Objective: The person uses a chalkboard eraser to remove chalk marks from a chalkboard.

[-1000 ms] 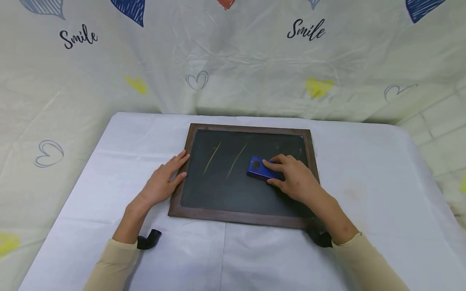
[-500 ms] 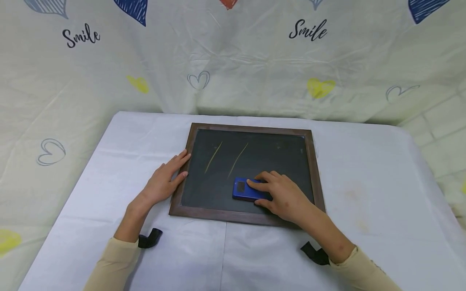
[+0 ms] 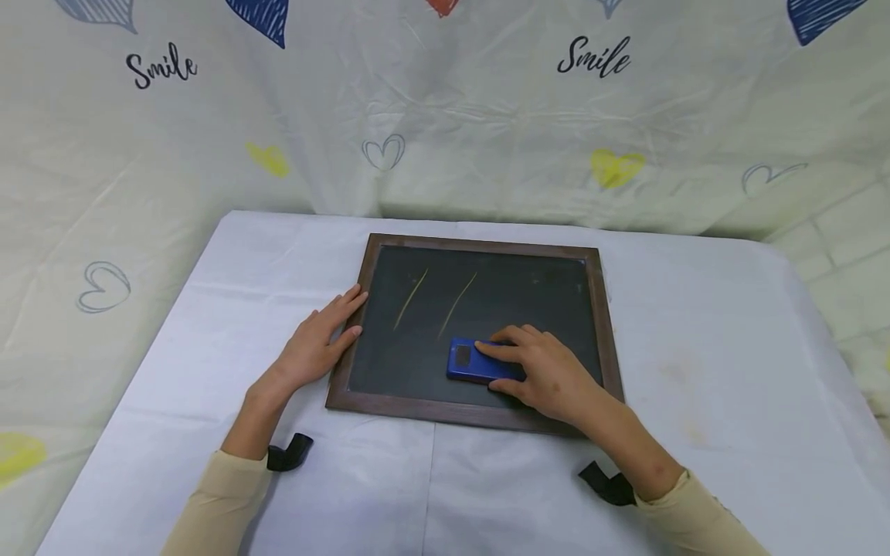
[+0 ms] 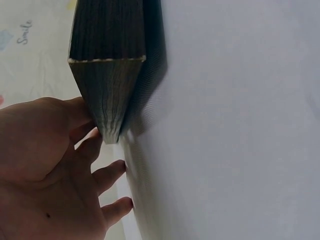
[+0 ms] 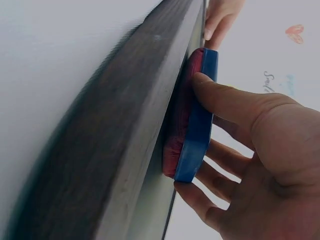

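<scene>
A small chalkboard [image 3: 410, 371] in a brown wooden frame lies flat on the white-covered table. Two slanted yellow chalk lines [image 3: 456, 305] mark its left half. My right hand [image 3: 549, 374] pinches a blue chalkboard eraser [image 3: 462, 361] between thumb and fingers, low on the middle of the board. From the right wrist, the eraser's red felt pad [image 5: 180, 135] faces the board. My left hand [image 3: 313, 344] rests with fairly straight fingers against the frame's left side. In the left wrist view, the thumb and index finger touch the frame [image 4: 105, 90], while the other fingers reach the cloth.
White cloth [image 3: 695, 332] covers the table on all sides of the board. A printed curtain [image 3: 480, 116] with hearts and writing hangs behind the far edge. A black curved piece [image 3: 290, 452] sticks out beside the left cuff, another [image 3: 606, 485] beside the right.
My right hand has drawn the eraser toward me and slightly left across the board. During the last half second it has barely moved. The left hand stays on the frame.
</scene>
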Available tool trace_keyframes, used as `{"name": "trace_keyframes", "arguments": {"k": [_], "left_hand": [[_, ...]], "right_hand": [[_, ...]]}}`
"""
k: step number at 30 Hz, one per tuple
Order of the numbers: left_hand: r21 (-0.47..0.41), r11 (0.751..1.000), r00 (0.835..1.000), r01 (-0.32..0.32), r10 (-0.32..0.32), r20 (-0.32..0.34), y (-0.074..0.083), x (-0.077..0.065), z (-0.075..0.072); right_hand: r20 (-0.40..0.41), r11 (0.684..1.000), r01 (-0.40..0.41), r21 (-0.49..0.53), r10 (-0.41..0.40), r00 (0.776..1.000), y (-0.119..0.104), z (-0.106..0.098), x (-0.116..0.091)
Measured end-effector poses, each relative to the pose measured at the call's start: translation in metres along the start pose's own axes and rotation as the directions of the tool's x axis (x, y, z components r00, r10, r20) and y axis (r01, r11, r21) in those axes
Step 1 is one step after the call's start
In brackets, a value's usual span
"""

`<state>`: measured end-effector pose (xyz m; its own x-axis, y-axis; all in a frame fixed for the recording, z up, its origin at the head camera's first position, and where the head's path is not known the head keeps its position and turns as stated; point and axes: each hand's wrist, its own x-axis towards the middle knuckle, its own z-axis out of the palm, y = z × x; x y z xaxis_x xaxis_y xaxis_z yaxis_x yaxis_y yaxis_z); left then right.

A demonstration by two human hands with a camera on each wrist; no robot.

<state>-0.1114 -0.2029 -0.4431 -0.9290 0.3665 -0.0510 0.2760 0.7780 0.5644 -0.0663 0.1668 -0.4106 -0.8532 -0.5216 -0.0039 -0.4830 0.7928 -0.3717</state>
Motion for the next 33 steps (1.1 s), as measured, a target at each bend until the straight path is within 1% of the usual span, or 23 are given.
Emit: {"name": "trace_keyframes", "arguments": {"k": [5, 10, 19, 26, 33], "left_hand": [[0.008, 1.0, 1.0, 0.012, -0.012, 0.005, 0.001, 0.0, 0.0], [0.007, 1.0, 1.0, 0.02, -0.02, 0.008, 0.001, 0.001, 0.0], [0.003, 1.0, 1.0, 0.02, -0.02, 0.011, 0.001, 0.0, -0.001], [0.001, 1.0, 1.0, 0.02, -0.02, 0.014, 0.002, 0.001, -0.001], [0.0, 1.0, 1.0, 0.022, -0.022, 0.017, -0.001, 0.001, 0.001]], "right_hand": [[-0.001, 1.0, 0.013, 0.016, -0.013, 1.0, -0.003, 0.002, 0.004], [0.019, 0.999, 0.032, 0.017, -0.032, 0.999, -0.013, 0.004, 0.013], [0.069, 1.0, 0.019, -0.004, -0.019, 0.997, -0.03, 0.008, 0.027], [0.046, 0.999, 0.044, -0.016, -0.043, 0.998, -0.034, 0.011, 0.029], [0.032, 0.999, 0.047, -0.028, -0.046, 0.998, -0.034, 0.013, 0.029]]}}
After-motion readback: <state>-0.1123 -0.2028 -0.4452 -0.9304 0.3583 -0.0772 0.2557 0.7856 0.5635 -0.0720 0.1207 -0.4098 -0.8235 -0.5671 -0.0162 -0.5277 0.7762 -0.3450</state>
